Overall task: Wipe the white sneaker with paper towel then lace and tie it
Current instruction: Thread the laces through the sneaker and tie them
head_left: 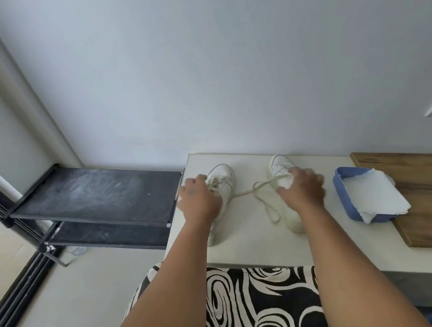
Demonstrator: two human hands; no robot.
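Two white sneakers stand on the pale table, toes toward the wall. My left hand grips the left sneaker at its tongue and laces. My right hand presses a crumpled white paper towel onto the top of the right sneaker, covering its middle; its heel shows below my wrist. A loose white lace runs across the table between the two sneakers and loops near the right one.
A blue tray holding white paper towel sheets sits at the right, beside a wooden board. A black two-tier rack stands left of the table. The wall is close behind the sneakers.
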